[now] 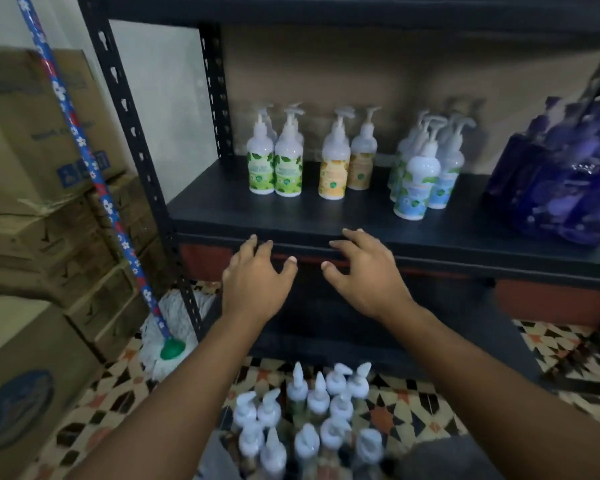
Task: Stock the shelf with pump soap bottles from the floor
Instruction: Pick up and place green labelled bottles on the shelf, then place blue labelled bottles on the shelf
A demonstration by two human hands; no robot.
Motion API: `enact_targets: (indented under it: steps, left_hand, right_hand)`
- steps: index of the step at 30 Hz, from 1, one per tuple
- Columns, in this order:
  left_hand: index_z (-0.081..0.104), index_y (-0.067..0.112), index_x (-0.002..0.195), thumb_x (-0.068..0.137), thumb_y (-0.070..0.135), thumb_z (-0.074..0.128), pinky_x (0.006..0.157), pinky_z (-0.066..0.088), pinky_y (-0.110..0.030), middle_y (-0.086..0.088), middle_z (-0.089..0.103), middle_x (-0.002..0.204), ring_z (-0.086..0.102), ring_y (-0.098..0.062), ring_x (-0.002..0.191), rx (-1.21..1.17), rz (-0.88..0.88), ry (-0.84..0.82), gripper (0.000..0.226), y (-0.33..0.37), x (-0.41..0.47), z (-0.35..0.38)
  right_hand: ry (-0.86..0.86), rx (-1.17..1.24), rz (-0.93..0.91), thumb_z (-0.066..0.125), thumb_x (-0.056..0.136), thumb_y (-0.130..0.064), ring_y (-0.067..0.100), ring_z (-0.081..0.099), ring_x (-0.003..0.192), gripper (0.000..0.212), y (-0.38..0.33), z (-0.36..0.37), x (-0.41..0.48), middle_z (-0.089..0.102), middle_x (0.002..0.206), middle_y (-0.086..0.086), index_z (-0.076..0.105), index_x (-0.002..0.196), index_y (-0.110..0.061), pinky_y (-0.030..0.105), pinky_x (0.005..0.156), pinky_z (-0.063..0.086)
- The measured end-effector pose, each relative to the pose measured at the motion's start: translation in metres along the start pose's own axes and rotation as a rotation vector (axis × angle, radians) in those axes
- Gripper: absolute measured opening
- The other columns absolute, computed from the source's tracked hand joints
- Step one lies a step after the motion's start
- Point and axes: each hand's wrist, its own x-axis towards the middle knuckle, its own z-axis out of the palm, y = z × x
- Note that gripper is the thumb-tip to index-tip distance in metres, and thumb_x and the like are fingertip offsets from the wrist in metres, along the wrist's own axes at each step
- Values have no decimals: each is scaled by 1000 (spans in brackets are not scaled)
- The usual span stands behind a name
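Note:
A black shelf holds white pump soap bottles in groups: green-labelled ones at the left, yellow-labelled ones in the middle, blue-labelled ones to the right. Several more pump bottles stand on the patterned floor below, seen from above. My left hand and my right hand hover just in front of the shelf's front edge, fingers spread, holding nothing.
Purple bottles in plastic wrap fill the shelf's right end. Stacked cardboard boxes stand at the left. A mop with a blue flowered handle leans against the shelf's black upright.

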Motion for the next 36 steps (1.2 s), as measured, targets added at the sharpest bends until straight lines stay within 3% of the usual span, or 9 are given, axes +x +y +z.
enact_targets:
  steps: [6,13,16,19,22,24,27,30,36]
  left_hand:
    - [56,20,137,95,46,60,103,43,-33,1,47,141,51,-18,127,-239,-35,-147,49,7,-100,47]
    - [63,18,115,92,37,67,91,53,-40,-1,67,113,64,-23,105,-349,-315,-301,31,-24,-189,129]
    - [60,18,101,94,32,67,82,50,-34,-3,66,98,64,-26,95,-376,-469,-352,17,-40,-216,161]
    - [62,1,92,92,29,70,82,52,-42,-19,67,90,65,-40,96,-370,-541,-412,29,-59,-231,199]
    - [59,12,131,81,47,72,96,53,-50,-14,69,118,65,-34,110,-389,-605,-457,62,-82,-237,239]
    - [45,21,144,73,58,70,102,50,-51,-6,63,131,61,-29,119,-417,-592,-449,83,-82,-234,250]
    - [34,18,149,82,42,76,109,43,-45,3,50,141,50,-21,128,-483,-603,-459,82,-84,-225,272]
    - [20,16,157,80,48,73,112,40,-49,-6,44,152,46,-27,136,-447,-615,-463,99,-100,-218,305]
    - [57,-4,123,94,16,69,91,48,-40,-13,64,119,61,-32,111,-347,-715,-361,37,-108,-199,325]
  right_hand:
    - [-40,266,168,61,96,-42,8,51,119,40,46,12,-116,54,128,-7,63,131,-22,24,96,40]
    - [-267,422,546,56,92,-51,19,67,97,40,97,82,-222,71,110,0,67,122,-26,33,83,52]
    - [-381,326,694,39,86,-75,14,60,100,53,107,109,-258,68,119,-9,59,122,-43,37,94,42]
    - [-515,312,778,47,103,-47,19,52,118,40,104,107,-267,58,138,3,59,135,-26,17,71,23]
    - [-613,367,801,53,104,-30,25,46,133,39,91,101,-248,54,141,9,56,138,-11,-2,60,28]
    - [-569,368,866,58,97,-48,27,53,127,52,130,167,-266,57,136,6,56,136,-14,2,76,31]
    - [-524,480,923,67,72,-66,33,63,114,79,153,227,-273,66,125,13,55,134,-18,44,97,50]
    - [-529,499,940,77,82,-46,37,54,126,83,164,246,-264,53,142,13,38,151,-24,46,102,47]
    - [-532,461,913,80,81,-39,32,50,127,83,183,274,-254,51,139,10,36,152,-30,39,101,44]
